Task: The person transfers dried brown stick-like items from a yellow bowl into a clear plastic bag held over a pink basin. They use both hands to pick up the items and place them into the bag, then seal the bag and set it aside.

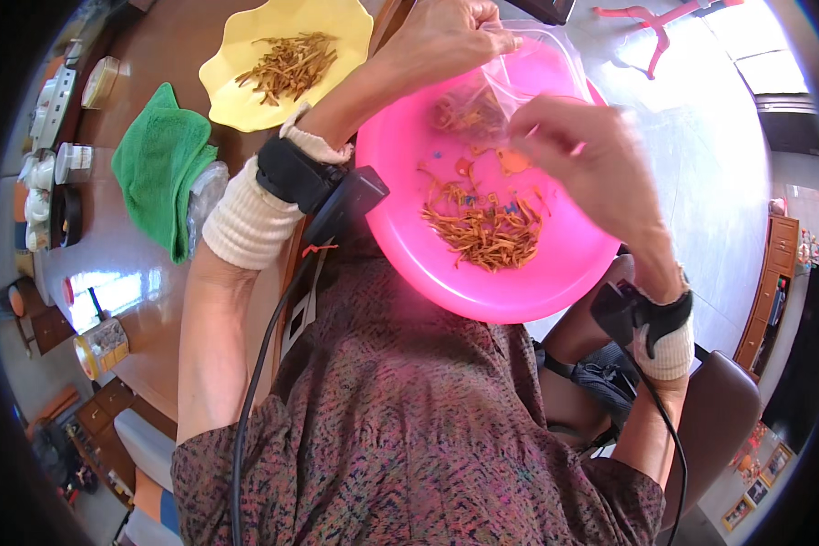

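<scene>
A pink plastic basin [409, 252] rests by my lap, with a heap of dried orange-brown strips [495, 235] on its bottom. Over its far part, my left hand [461, 34] pinches the top edge of a clear plastic bag [546, 58], which holds more such strips in its lower corner. My right hand [580, 157], blurred, is at the bag's near side; its fingertips overlap the bag, and whether they hold anything is unclear. Beyond my left forearm, a yellow scalloped plate [228, 68] bears another pile of dried strips [293, 65].
On the wooden table [136, 293] to the left lie a green cloth [160, 170], a crumpled clear plastic bag [208, 194], a lidded jar [102, 347] and small containers. A brown chair [716, 416] stands at the right. Black cables run along both my forearms.
</scene>
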A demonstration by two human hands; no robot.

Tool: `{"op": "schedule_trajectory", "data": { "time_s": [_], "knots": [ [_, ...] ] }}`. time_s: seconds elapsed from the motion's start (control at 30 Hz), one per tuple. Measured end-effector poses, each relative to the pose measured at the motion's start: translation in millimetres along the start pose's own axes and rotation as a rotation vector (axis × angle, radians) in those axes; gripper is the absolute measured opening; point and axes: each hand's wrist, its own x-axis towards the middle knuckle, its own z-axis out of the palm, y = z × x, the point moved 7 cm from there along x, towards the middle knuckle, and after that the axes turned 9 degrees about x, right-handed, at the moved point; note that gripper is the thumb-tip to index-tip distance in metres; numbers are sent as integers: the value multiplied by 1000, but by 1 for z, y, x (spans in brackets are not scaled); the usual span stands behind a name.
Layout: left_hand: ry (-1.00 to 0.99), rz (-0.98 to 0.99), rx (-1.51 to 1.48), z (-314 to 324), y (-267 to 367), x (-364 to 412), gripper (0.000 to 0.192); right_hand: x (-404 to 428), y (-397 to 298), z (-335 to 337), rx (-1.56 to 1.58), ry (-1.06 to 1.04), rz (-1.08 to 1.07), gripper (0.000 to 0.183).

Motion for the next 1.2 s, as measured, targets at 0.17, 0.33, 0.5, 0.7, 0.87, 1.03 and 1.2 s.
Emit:
{"op": "schedule_trajectory", "data": {
  "time_s": [0.17, 0.33, 0.5, 0.7, 0.87, 1.03, 1.2],
  "knots": [
    [0, 24, 31, 13, -4, 4, 27, 1, 65, 74, -115, -255, -13, 11],
    [26, 51, 55, 17, -3, 0, 26, -11, 92, 99, -206, -332, 6, 14],
    [-54, -19, -22, 12, -6, -4, 24, -4, 85, 65, -17, -324, 115, 19],
    [-119, 1, 84, 23, -20, -2, 23, -20, 62, 30, 158, -392, 217, 19],
    [-143, 17, 32, 24, -15, -3, 24, -1, 30, -43, 234, 104, 234, 14],
    [-158, 29, -24, 21, -1, -10, 25, 10, 19, -57, -112, 267, 59, 15],
    [-155, 71, -50, 20, -4, -12, 25, -13, 28, -50, -19, 217, 66, 12]
  ]
}}
